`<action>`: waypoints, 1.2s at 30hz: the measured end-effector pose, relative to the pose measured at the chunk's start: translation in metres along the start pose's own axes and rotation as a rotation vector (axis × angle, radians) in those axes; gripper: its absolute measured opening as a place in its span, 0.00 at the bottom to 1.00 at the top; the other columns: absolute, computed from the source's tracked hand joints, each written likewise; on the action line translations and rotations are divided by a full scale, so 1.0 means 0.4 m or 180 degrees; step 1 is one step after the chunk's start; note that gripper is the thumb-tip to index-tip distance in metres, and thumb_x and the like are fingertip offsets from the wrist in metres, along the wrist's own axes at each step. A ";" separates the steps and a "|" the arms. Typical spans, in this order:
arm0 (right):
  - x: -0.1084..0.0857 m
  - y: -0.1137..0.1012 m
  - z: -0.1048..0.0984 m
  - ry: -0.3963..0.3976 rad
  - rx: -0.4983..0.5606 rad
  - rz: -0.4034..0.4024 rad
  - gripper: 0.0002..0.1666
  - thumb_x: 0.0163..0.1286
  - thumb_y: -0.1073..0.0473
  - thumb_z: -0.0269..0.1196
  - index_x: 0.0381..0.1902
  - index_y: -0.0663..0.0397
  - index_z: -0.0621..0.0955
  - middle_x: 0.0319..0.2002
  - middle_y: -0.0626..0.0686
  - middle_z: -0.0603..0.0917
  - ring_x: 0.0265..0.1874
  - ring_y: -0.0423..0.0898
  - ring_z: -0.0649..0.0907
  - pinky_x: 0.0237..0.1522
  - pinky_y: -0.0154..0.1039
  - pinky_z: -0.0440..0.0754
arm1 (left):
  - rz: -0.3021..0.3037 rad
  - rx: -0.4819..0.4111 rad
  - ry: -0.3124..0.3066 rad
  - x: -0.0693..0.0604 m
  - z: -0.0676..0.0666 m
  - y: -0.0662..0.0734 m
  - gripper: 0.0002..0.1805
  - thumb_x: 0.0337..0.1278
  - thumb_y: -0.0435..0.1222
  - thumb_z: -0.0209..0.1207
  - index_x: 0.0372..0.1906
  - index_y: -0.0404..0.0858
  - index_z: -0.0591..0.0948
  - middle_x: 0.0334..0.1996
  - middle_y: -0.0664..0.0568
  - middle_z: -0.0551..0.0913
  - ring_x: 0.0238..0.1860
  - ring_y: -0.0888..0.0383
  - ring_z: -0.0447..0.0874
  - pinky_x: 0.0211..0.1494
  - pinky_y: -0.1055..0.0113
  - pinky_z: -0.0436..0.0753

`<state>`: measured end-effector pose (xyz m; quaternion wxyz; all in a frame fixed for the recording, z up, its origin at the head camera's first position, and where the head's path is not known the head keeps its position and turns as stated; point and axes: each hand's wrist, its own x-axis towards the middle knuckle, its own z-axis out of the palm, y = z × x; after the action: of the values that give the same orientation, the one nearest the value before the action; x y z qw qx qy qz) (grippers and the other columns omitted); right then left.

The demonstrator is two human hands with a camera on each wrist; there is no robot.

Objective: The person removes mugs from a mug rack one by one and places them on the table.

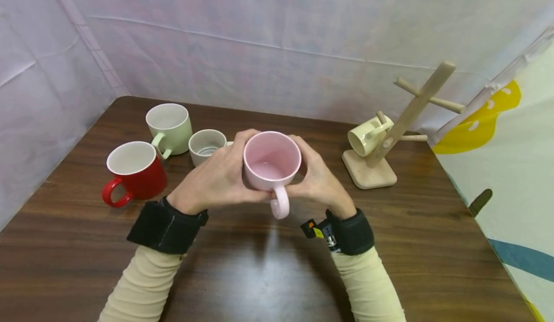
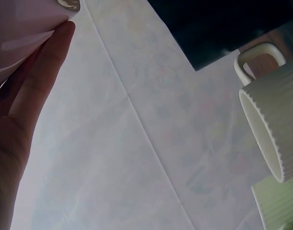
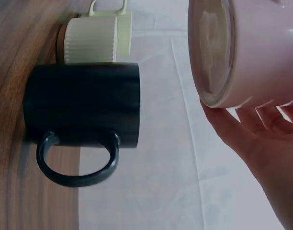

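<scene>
Nearest me, two cream sleeves (image 1: 144,281), each ending in a black wrist strap (image 1: 169,226); and here are the hands, both clamped on the pink mug! Left hand (image 1: 218,180) curves round one side, right hand (image 1: 316,180) round the other, and the pink mug (image 1: 270,165) is up in the air between them, off the counter (image 1: 433,245), its mouth upward and handle toward me. Over on the left, the red mug (image 1: 144,182) stands upright, handle out to the left. Just beyond my left hand sits the white mug (image 1: 199,156), ribbed down its side. The black mug (image 3: 84,103) is upright too, hidden from the head view but plain from my right wrist. Behind the red one, the green mug (image 1: 177,136). Away to the right, the wooden rack (image 1: 411,115), a cream mug (image 1: 360,138) hanging tilted from its peg! Farthest back, a pale sheet (image 1: 277,38).
</scene>
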<state>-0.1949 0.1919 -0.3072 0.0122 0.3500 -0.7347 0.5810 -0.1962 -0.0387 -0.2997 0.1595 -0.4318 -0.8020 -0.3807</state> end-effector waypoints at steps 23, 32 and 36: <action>-0.098 -0.062 -0.204 0.1035 -0.0781 0.0229 0.27 0.66 0.80 0.61 0.63 0.73 0.73 0.62 0.63 0.76 0.60 0.51 0.75 0.62 0.42 0.73 | -0.0128 0.0057 0.0376 -0.005 -0.022 -0.013 0.50 0.34 0.39 0.82 0.61 0.28 0.64 0.53 0.37 0.82 0.47 0.46 0.85 0.50 0.50 0.84; -0.098 -0.056 -0.215 0.1233 -0.1786 0.0506 0.21 0.67 0.71 0.68 0.56 0.69 0.79 0.55 0.61 0.82 0.54 0.54 0.80 0.60 0.53 0.76 | -0.0421 0.0124 0.0539 -0.023 -0.044 -0.017 0.51 0.34 0.37 0.82 0.62 0.26 0.63 0.56 0.36 0.79 0.52 0.44 0.82 0.53 0.48 0.82; -0.102 -0.051 -0.220 0.1355 -0.1884 0.0580 0.19 0.67 0.69 0.69 0.55 0.68 0.80 0.52 0.61 0.83 0.53 0.55 0.81 0.58 0.53 0.77 | -0.0640 0.0248 0.0533 -0.043 -0.053 -0.020 0.51 0.34 0.38 0.81 0.63 0.25 0.63 0.56 0.36 0.78 0.50 0.43 0.83 0.51 0.47 0.83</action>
<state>-0.1878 0.2867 -0.2786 0.2135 0.1359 -0.8800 0.4020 -0.1944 -0.0671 -0.2993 0.2036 -0.3094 -0.8393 -0.3980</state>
